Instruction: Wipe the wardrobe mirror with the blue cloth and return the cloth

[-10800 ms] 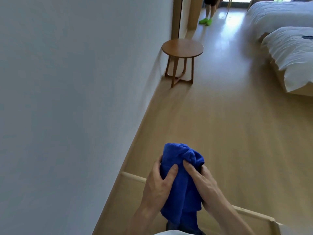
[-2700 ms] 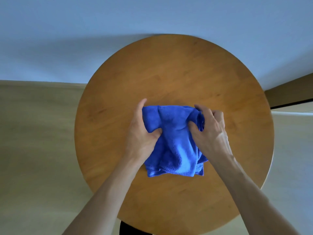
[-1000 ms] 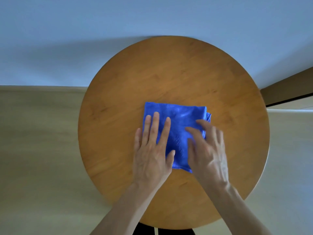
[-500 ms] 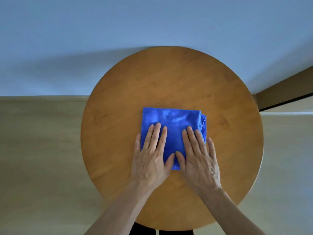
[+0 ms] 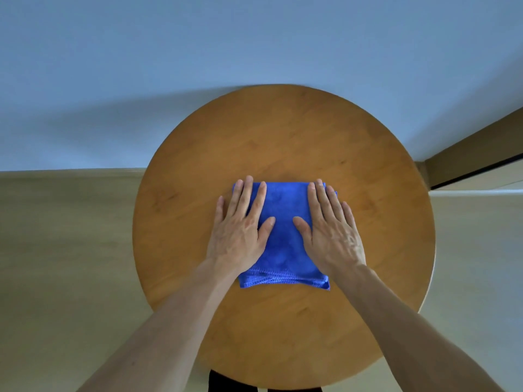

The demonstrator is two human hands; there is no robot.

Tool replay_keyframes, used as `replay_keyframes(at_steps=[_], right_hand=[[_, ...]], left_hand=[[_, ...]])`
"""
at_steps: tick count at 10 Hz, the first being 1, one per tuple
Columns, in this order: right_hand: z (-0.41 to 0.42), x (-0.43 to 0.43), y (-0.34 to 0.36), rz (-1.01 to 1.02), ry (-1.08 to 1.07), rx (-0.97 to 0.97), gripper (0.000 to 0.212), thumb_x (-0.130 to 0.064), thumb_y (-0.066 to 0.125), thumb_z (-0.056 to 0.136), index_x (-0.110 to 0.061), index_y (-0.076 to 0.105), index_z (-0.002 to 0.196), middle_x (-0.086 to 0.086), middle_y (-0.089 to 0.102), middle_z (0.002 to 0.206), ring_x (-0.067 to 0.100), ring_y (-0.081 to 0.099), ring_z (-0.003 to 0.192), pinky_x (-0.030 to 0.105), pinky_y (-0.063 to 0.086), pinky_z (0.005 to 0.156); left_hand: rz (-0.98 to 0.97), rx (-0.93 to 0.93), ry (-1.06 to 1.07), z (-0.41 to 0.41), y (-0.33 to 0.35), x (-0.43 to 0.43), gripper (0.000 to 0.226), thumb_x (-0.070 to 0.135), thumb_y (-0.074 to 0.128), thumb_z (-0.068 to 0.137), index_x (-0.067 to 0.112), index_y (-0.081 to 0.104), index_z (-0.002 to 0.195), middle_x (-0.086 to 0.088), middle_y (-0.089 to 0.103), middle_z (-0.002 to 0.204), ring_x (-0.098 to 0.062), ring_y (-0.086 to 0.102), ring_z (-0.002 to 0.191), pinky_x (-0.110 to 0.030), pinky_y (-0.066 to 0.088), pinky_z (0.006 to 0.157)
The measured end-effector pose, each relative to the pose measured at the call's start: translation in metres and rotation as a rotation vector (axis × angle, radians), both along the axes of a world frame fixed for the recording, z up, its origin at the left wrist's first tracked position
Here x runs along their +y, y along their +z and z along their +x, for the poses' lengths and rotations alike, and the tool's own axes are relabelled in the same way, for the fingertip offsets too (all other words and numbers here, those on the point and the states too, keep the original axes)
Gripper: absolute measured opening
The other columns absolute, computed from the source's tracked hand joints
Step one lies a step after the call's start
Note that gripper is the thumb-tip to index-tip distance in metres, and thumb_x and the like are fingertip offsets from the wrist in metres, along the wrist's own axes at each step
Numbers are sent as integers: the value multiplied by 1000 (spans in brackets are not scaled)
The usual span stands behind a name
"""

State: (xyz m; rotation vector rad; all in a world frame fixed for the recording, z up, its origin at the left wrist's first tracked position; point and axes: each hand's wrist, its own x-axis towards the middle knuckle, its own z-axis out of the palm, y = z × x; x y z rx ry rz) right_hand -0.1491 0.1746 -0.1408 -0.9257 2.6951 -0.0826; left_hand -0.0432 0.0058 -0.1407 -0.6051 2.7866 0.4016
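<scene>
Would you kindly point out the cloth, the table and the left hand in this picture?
cloth (image 5: 284, 236), head view, its uncovered middle.
table (image 5: 283, 131), head view, bare top beyond the cloth.
left hand (image 5: 240, 230), head view, back of the hand.

The left hand (image 5: 240, 230) and right hand (image 5: 331, 233) are bare. Both forearms (image 5: 169, 321) are uncovered to the frame edge. Veins mark the right hand's back.

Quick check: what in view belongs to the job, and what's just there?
Job: blue cloth, folded flat; left hand and right hand pressing it; round wooden table under it.
Just there: wall, floor, brown trim at right.
</scene>
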Motion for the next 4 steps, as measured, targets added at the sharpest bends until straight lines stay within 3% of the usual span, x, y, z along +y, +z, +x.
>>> replay_keyframes(at_steps=[2,4], right_hand=[[-3,6,41,-38,-25,-116,63,-48,23,107,-18,17,162,-5,9,170,12,4,156,34,15,125],[6,33,113,-195,-214,-372,56,-49,32,106,-24,33,156,-8,32,163,13,28,149,35,34,113]], left_hand=[[15,-16,44,10,38,12,69,47,26,107,25,-10,162,3,-20,169,-16,-18,156,-50,-1,125],[262,47,213,35,113,36,66,37,37,108,23,2,163,6,-3,171,-10,-7,157,-44,9,127]])
